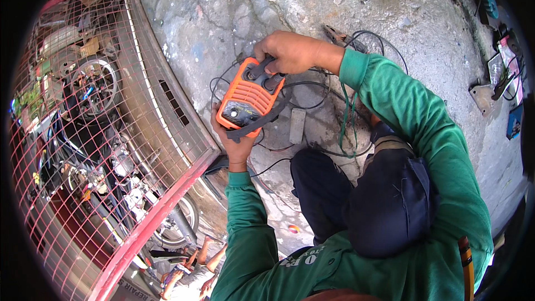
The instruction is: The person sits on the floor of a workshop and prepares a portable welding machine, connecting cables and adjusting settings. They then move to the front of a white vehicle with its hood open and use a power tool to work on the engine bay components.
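An orange portable welding machine with a dark dial panel, vent ribs and a black strap is tilted in front of me, above the concrete floor. My left hand supports it from its lower left corner, fingers partly hidden behind the casing. At the far end, my right hand is closed around a black cable plug on the front. A second black plug sits beside it. Black cables trail from there across the floor.
A grey block, green wire and a clamp lie near my knees. On the left a red mesh gate stands before motorcycles; a person is beyond it. Tools and scraps lie far right.
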{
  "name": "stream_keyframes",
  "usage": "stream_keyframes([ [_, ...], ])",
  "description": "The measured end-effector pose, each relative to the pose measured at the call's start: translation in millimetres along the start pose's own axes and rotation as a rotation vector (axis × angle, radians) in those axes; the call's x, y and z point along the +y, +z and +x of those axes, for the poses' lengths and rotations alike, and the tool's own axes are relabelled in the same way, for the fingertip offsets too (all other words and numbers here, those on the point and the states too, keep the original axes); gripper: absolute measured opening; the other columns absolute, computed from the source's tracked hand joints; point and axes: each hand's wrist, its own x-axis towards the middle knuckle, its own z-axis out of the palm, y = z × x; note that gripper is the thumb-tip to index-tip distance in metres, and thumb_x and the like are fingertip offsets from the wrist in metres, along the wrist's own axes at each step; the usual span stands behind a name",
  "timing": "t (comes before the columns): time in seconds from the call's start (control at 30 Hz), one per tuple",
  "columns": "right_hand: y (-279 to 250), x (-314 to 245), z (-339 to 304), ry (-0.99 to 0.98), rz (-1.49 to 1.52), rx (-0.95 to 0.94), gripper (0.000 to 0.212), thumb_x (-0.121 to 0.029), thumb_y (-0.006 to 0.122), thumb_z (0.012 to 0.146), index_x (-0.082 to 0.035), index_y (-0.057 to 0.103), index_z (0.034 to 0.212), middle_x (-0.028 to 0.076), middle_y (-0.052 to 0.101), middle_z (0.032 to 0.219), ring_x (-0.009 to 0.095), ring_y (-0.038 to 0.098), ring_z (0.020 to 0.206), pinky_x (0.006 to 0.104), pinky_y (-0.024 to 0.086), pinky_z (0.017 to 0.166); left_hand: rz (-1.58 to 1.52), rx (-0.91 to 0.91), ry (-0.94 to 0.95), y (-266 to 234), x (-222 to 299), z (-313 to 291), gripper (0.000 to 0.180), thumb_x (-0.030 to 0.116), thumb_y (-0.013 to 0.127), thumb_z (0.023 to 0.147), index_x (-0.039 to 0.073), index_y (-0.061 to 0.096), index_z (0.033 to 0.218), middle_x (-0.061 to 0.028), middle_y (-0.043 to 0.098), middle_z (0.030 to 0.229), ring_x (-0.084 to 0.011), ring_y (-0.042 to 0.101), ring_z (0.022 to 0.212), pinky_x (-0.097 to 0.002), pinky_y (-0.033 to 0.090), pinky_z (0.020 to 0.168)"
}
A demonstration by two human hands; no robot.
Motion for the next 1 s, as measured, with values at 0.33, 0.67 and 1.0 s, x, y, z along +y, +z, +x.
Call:
stream_keyframes([
  [0.33, -6, -27, -1, 0.082, -0.419, -0.018, 0.023, -0.021, 0.071, 0.089, -0.007, 0.074, 0.106, 0.018, 0.073, 0.094, 0.041, 0.069, 0.093, 0.0507, 0.054, 0.082, 0.008, 0.039, 0.017, 14, 7, 7, 0.120, 0.019, 0.098, 0.061, 0.003, 0.024, 0.154, -0.0156, 0.037, 0.145, -0.0303, 0.043, 0.136, -0.0441, 0.039, 0.114],
  [0.67, -4, -38, 0, 0.072, -0.589, -0.068, 0.021, -0.021, 0.068, 0.088, -0.002, 0.073, 0.093, 0.019, 0.073, 0.086, 0.041, 0.071, 0.087, 0.0493, 0.057, 0.077, 0.159, -0.028, 0.083, 14, 13, 10, 0.121, 0.012, 0.097, 0.065, 0.003, 0.017, 0.156, -0.0163, 0.040, 0.146, -0.0281, 0.047, 0.133, -0.0417, 0.042, 0.112],
  [1.0, 12, -11, 10, -0.164, -0.755, 0.012, 0.025, -0.026, 0.066, 0.088, -0.003, 0.071, 0.079, 0.018, 0.072, 0.080, 0.036, 0.073, 0.087, 0.0482, 0.057, 0.076, 0.233, 0.021, 0.152, 14, 17, 19, 0.119, 0.020, 0.098, 0.062, 0.001, 0.025, 0.154, -0.0173, 0.042, 0.144, -0.0301, 0.045, 0.134, -0.0433, 0.039, 0.113],
])
